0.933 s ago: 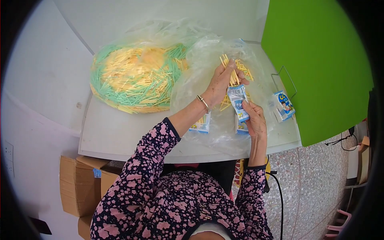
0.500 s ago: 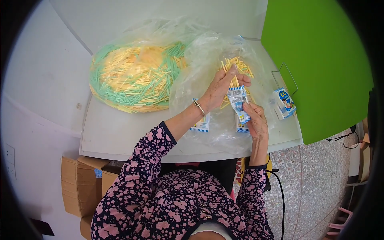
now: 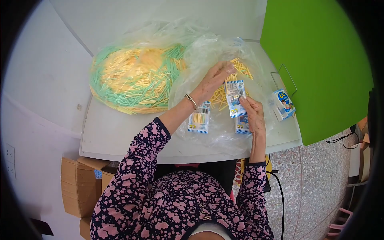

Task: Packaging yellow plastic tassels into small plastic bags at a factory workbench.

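Note:
My right hand (image 3: 254,113) pinches a small blue-and-white packet (image 3: 235,93) by its side, thumb on its printed face. At the packet's upper end, my left hand (image 3: 219,75) is closed around the tops of several thin yellow sticks (image 3: 232,76); their lower ends meet the packet's top edge. Its fingertips are partly hidden. Beneath both hands, loose yellow sticks (image 3: 218,99) lie on a spread clear plastic bag (image 3: 220,138). One filled packet (image 3: 199,118) rests below my left wrist. Another packet (image 3: 242,125) lies partly under the held one.
A large clear bag of yellow and green sticks (image 3: 136,80) fills the table's left side. Near the right edge stand a small blue-and-white box (image 3: 285,105) and a wire stand (image 3: 289,78) before a green panel (image 3: 320,60). Cardboard boxes (image 3: 80,186) sit below the table at left.
My left hand has drawn a little up and left, and its fingers have closed in over the stick tops. The held packet now hangs straighter, slightly further left.

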{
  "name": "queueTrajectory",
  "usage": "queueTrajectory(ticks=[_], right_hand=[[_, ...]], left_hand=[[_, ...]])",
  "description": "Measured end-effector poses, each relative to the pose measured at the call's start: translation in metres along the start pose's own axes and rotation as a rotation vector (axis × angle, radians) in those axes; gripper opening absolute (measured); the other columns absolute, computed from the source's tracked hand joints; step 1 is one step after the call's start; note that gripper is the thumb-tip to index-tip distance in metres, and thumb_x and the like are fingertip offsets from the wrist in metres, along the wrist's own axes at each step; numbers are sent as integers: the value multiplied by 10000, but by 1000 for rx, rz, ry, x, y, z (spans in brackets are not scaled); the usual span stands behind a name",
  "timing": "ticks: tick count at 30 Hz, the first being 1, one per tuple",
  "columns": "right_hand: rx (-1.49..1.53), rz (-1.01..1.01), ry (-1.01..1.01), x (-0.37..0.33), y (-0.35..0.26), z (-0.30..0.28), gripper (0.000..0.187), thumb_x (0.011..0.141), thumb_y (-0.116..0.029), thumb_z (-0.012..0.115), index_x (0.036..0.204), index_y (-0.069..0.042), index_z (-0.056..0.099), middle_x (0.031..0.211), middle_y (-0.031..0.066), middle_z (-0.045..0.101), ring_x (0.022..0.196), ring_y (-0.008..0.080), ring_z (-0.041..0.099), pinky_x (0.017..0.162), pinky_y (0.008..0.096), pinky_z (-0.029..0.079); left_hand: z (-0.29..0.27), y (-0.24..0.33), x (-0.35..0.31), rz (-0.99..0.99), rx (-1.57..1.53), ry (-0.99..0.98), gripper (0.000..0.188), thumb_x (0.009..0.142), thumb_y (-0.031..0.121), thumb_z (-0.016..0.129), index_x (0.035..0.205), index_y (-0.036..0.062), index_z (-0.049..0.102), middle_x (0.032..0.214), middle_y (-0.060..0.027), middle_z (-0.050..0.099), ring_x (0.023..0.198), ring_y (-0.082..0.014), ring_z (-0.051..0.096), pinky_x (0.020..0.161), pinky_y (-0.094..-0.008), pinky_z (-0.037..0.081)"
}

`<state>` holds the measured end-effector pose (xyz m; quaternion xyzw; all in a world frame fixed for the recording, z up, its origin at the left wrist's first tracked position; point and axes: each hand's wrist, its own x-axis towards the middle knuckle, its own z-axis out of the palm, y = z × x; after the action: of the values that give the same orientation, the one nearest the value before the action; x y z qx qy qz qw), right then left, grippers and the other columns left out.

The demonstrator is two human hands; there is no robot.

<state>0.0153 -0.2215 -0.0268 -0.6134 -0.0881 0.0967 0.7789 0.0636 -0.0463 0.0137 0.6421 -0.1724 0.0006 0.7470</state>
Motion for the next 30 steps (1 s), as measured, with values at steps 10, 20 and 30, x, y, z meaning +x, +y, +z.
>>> queueTrajectory(ticks=[10, 20, 30], right_hand=[[130, -76, -24, 9, 2, 5, 213, 879, -162, 561, 1020, -11, 613, 871, 2, 623, 734, 35, 531, 650, 191, 417], [148, -32, -48, 18, 2, 6, 237, 852, -143, 593, 1036, 6, 607, 903, 38, 642, 776, 65, 577, 700, 210, 452], [128, 28, -49, 14, -2, -1, 212, 807, -126, 642, 967, 13, 636, 860, 63, 655, 717, 89, 595, 672, 234, 471]], left_hand=[[-1, 24, -3, 30, 456, -238, 306, 913, 237, 501, 1115, 18, 569, 981, -38, 601, 898, -78, 525, 799, -241, 439], [3, 22, 1, 217, 450, -186, 294, 805, 71, 604, 1089, 13, 556, 1016, -58, 601, 931, -129, 551, 813, -259, 446], [-2, 21, 5, -14, 412, -235, 304, 765, 104, 663, 1032, 4, 555, 963, -47, 589, 872, -103, 540, 779, -246, 445]])
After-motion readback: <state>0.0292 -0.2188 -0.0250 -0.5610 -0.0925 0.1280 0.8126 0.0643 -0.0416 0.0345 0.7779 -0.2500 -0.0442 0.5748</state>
